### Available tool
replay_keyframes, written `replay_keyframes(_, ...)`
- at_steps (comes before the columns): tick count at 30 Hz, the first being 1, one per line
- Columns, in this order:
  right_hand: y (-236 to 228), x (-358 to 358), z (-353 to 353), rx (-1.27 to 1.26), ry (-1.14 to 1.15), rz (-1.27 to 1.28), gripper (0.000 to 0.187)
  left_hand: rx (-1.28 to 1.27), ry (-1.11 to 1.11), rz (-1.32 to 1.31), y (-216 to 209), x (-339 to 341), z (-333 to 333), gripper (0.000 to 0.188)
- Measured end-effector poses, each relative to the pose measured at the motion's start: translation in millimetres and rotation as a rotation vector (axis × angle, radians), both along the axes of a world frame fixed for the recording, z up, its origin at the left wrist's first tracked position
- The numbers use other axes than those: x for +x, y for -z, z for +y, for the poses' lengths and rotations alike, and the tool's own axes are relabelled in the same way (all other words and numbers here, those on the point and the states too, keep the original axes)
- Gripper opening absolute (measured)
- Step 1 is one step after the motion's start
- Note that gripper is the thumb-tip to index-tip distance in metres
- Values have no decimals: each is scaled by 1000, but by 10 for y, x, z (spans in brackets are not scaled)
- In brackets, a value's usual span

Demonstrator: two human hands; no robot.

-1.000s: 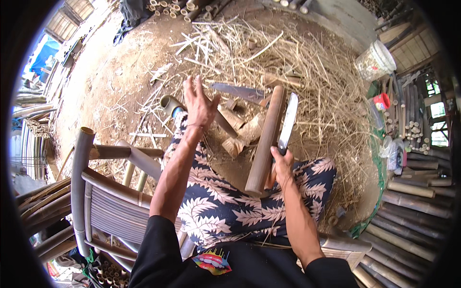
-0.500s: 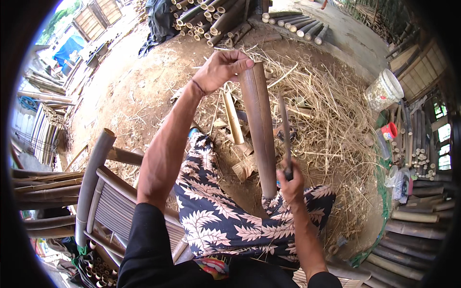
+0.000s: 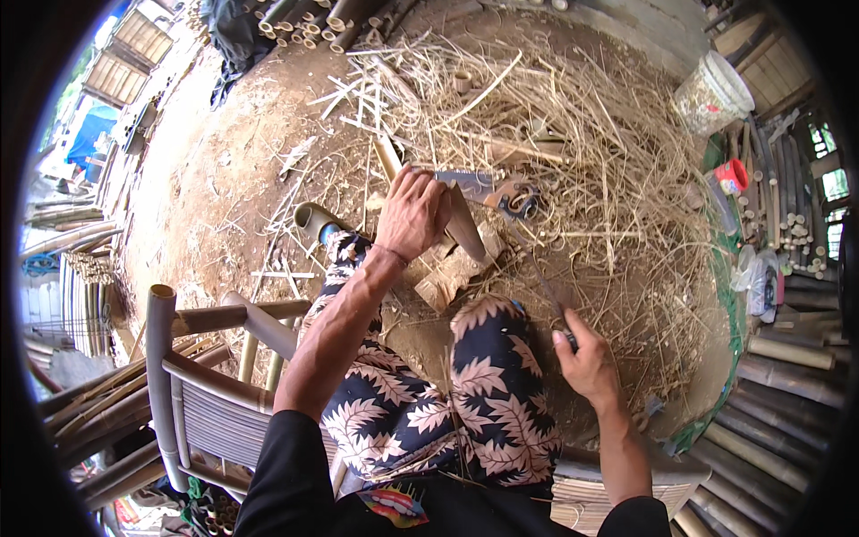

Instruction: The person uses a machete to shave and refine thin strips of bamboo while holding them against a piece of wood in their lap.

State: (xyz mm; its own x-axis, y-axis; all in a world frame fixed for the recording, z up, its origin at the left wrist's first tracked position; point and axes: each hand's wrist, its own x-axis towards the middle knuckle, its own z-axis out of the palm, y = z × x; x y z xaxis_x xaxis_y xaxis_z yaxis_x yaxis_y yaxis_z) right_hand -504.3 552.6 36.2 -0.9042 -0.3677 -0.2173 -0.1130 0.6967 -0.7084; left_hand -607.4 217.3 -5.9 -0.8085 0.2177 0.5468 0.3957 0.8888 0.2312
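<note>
My left hand (image 3: 413, 215) is closed around the upper end of a dark brown bamboo piece (image 3: 465, 228), held ahead of my knees. The piece slants down to the right, its lower end by a rough wooden block (image 3: 445, 280) on the ground. Low at the right, beside my right knee, my right hand (image 3: 586, 358) grips a knife (image 3: 557, 300) by its dark handle. The blade points up and away, blurred against the straw-coloured floor. Just beyond the bamboo lies a handsaw (image 3: 492, 190) with a brown handle.
Bamboo shavings (image 3: 573, 134) cover the ground ahead. A bamboo chair (image 3: 215, 394) stands at my left. To the right are a white bucket (image 3: 716, 94), a red container (image 3: 731, 176) and stacked bamboo poles (image 3: 787, 394). More cut bamboo (image 3: 313, 22) lies at the back.
The bamboo has come down from upright near my lap to a slant over the block. My left hand has lowered with it. The knife has moved right and down, away from the bamboo.
</note>
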Motion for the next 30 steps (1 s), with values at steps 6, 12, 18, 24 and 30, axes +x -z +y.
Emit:
replay_keyframes(6,525,62,-252,-55,-37,1,42,-21,-26,-157,54,-90,75,13)
replay_keyframes(12,779,-173,-449,-66,-36,2,33,-16,-55,-143,170,-53,194,19)
replay_keyframes(18,1805,-381,-577,131,-113,-111,27,0,-130,-98,187,23,62,18)
replay_keyframes(24,2906,-581,-413,314,-45,-203,30,12,-234,-46,153,29,169,14)
replay_keyframes(30,2977,-488,-379,98,53,-489,30,3,-276,-44,185,85,116,11)
